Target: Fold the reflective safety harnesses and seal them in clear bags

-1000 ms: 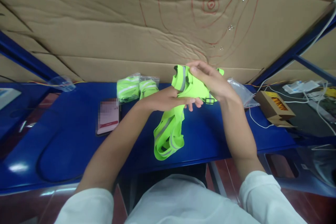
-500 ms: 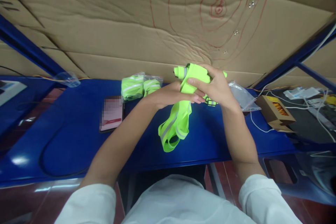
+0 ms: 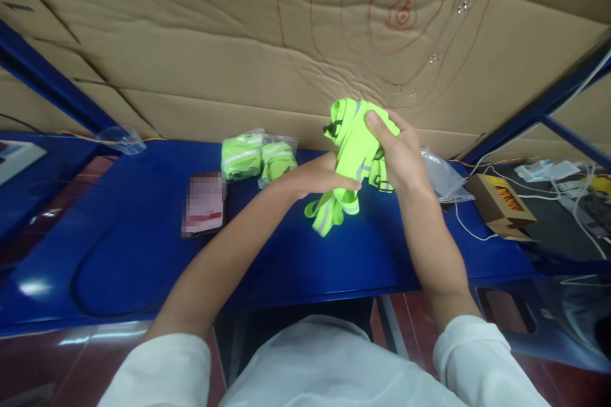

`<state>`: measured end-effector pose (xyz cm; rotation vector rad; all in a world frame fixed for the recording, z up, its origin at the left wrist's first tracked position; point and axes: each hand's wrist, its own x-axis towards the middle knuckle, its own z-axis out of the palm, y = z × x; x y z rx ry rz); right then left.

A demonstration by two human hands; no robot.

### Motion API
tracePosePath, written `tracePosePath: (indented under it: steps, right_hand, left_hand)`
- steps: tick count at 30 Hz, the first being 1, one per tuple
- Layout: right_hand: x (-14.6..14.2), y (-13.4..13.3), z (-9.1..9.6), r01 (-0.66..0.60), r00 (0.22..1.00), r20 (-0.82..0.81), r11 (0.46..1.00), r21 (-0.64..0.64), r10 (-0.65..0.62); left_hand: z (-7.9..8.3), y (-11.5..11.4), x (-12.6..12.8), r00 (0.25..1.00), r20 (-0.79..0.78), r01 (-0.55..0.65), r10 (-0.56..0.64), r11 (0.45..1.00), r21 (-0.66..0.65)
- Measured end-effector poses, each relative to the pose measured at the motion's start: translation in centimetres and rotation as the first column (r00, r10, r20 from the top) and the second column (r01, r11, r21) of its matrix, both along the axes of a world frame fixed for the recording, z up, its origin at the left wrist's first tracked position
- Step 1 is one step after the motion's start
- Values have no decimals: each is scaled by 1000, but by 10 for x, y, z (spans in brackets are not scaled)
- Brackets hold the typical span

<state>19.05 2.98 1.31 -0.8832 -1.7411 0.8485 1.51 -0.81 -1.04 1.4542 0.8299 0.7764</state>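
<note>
A neon yellow-green reflective strap (image 3: 356, 140) with grey stripes and black buckles is bundled in folds between my hands, above the table. My right hand (image 3: 403, 149) is closed round the right side of the bundle, thumb pressed on its front. From the left, my left hand (image 3: 322, 175) grips the lower part of the strap; most of its fingers are hidden behind the band. Loose loops of the strap hang below that hand. A buckled end dangles under my right palm.
Two bagged neon bundles (image 3: 242, 157) lie at the back of the blue table (image 3: 286, 261). Left of them is a phone (image 3: 204, 203). Clear plastic bags (image 3: 443, 175) and an open small carton (image 3: 501, 206) sit on the right. A cardboard panel (image 3: 200, 44) stands behind.
The hanging loops have been drawn up and are shorter. My right hand has turned and lifted the bundle slightly, and its folds now spread differently. My left hand remains low on the strap.
</note>
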Motion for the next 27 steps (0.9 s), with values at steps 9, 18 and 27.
tracePosePath:
  steps: [9,18,27]
  right_hand:
    - [4,-6,11,5,991,-132,990,-143,-24]
    - [8,-4,9,-112,992,34,977,-181,120]
    - [8,-16,16,-349,870,440,908,230,223]
  left_hand:
    - [0,-6,8,955,228,191,-188,982,12]
    - [8,1,-11,964,-259,117,-54,965,236]
    - [18,-4,-13,996,-47,77,-70,984,161]
